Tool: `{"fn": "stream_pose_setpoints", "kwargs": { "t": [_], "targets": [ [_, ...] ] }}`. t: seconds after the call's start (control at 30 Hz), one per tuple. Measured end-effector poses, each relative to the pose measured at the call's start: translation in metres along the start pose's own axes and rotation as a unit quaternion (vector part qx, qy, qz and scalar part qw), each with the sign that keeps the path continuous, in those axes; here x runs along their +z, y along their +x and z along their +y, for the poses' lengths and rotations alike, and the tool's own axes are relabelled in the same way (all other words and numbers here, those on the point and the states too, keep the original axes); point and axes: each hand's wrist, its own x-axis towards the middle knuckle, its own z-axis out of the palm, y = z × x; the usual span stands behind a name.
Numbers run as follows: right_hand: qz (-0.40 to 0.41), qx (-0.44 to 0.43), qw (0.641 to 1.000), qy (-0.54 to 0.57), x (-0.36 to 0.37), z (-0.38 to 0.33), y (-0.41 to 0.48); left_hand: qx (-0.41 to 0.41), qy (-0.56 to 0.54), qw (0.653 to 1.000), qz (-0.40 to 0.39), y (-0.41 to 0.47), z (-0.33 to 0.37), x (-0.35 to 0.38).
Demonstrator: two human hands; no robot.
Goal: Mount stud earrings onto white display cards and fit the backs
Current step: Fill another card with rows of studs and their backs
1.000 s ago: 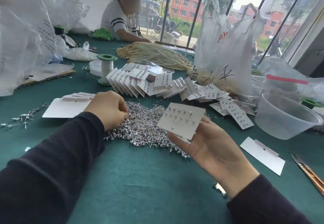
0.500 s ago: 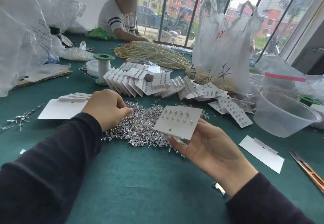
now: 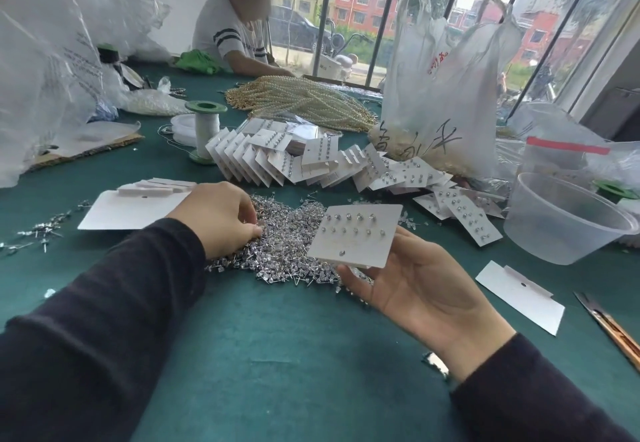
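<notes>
A heap of silver stud earrings lies on the green table in front of me. My left hand rests on the heap's left side, fingers curled, thumb and fingertips pinching at studs. To the right, above the heap's edge, my right hand is palm up and holds a white display card tilted toward me. The card carries two rows of studs and one lone stud near its lower edge. Blank cards lie left of the heap.
Filled cards fan out behind the heap. A clear plastic tub, a blank card and a metal tool sit at the right. Behind are a thread spool, pearl strands, a plastic bag and another person.
My left hand has uncurled from a fist and its fingertips now reach right into the stud heap. The right hand keeps the card in nearly the same place.
</notes>
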Motion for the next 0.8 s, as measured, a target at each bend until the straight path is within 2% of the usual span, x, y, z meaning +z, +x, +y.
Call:
{"fn": "stream_pose_setpoints", "kwargs": {
  "t": [0.3,0.63,0.73,0.8],
  "targets": [
    [0.001,-0.001,1.0,0.009,-0.001,-0.002,-0.001,-0.01,-0.06,0.995,0.083,0.0,-0.002,-0.002],
    [-0.001,0.005,1.0,0.003,-0.002,-0.002,-0.001,-0.012,-0.144,0.984,0.103,-0.003,0.005,-0.005],
    [-0.007,0.008,1.0,0.003,-0.001,-0.002,-0.001,0.006,-0.261,0.96,0.106,-0.008,0.015,-0.008],
    [-0.002,0.006,1.0,-0.016,0.0,-0.001,-0.002,0.041,-0.412,0.908,0.068,-0.018,0.029,-0.01]
  ]
}}
